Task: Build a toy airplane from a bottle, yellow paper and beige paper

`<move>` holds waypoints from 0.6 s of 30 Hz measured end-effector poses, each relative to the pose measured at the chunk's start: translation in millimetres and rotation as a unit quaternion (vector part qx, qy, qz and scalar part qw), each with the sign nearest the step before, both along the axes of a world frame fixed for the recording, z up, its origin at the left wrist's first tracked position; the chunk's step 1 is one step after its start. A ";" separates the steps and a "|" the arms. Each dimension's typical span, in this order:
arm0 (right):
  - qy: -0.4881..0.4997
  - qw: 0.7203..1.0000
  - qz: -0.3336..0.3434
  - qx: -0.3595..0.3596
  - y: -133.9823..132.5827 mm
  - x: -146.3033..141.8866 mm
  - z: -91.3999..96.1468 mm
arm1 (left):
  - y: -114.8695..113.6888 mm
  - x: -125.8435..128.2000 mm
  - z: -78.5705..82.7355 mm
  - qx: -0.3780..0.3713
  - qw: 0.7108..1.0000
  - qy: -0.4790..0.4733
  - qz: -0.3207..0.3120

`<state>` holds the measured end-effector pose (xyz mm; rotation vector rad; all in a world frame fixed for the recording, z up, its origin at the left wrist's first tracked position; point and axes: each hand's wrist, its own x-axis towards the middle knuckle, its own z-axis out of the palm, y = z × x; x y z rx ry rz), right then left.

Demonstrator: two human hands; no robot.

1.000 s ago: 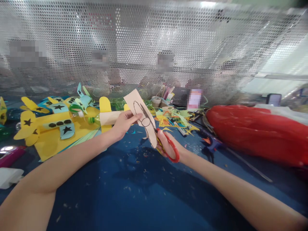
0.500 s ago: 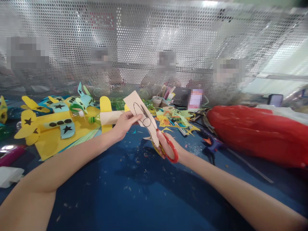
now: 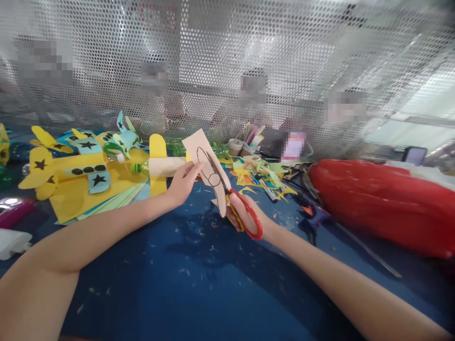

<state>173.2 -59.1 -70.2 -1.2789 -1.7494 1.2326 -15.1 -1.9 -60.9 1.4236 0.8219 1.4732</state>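
Between thumb and fingers, my left hand (image 3: 184, 184) pinches a pale paper strip (image 3: 199, 144) by its left edge. A propeller-like outline with a circle at its middle is drawn on the strip in black. My right hand (image 3: 245, 210) grips red and yellow scissors (image 3: 254, 220), fingers in the handles. The scissor blades lie along the right side of the drawn shape, on the paper. The lower end of the strip is cut to a rounded tip. Just left of my left hand lies a bottle wrapped in pale paper (image 3: 161, 166) with a yellow wing (image 3: 158, 144).
Decorated paper planes (image 3: 64, 171) stand at the left on yellow sheets. Colored paper scraps (image 3: 256, 170) lie behind my right hand. A large red plastic bag (image 3: 377, 203) and a purple glue gun (image 3: 316, 213) are at the right. People sit behind a perforated metal screen (image 3: 213, 57).
The paper strip has turned slightly, and its cut lower tip has shifted left, apart from the scissor handles. The blades now show along the strip's right side. The camera view has shifted a little.
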 end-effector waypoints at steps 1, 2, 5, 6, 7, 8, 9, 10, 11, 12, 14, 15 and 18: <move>-0.005 1.000 0.001 0.004 -0.7 0.1 0.8 | -1.8 -1.4 1.2 0.016 1.000 0.015 0.009; -0.013 1.000 0.004 0.011 -1.6 0.3 1.5 | -3.9 -2.9 3.1 0.029 0.999 0.032 0.021; -0.037 0.998 0.027 0.042 -6.7 0.3 4.4 | -11.0 -7.9 10.8 0.045 0.994 0.074 0.063; -0.036 0.997 0.036 0.049 -9.4 -0.3 6.1 | -13.7 -9.5 13.1 0.045 0.993 0.079 0.069; -0.030 0.997 0.045 0.053 -12.7 -1.1 8.2 | -16.4 -11.0 14.9 0.043 0.993 0.082 0.067; -0.021 0.997 0.055 0.054 -16.4 -2.2 10.9 | -19.1 -12.2 16.1 0.041 0.994 0.081 0.059; -0.014 0.996 0.067 0.055 -20.2 -3.4 13.9 | -21.8 -13.0 16.9 0.041 0.995 0.077 0.048; -0.010 0.995 0.082 0.058 -23.8 -4.6 17.2 | -24.3 -13.3 17.4 0.040 0.996 0.073 0.035; -0.009 0.993 0.098 0.067 -26.9 -5.7 20.4 | -26.6 -13.2 17.9 0.039 0.997 0.066 0.024; -0.012 0.990 0.115 0.080 -29.2 -6.5 23.5 | -28.5 -12.5 18.6 0.038 0.997 0.058 0.017; -0.022 0.986 0.130 0.106 -30.7 -7.2 28.8 | -31.3 -9.7 22.0 0.037 0.998 0.049 0.013; -0.028 0.984 0.129 0.117 -29.9 -7.0 31.0 | -31.9 -7.6 24.9 0.038 0.998 0.050 0.016; -0.034 0.984 0.110 0.136 -22.3 -4.8 37.4 | -30.9 -0.1 37.7 0.052 0.996 0.062 0.039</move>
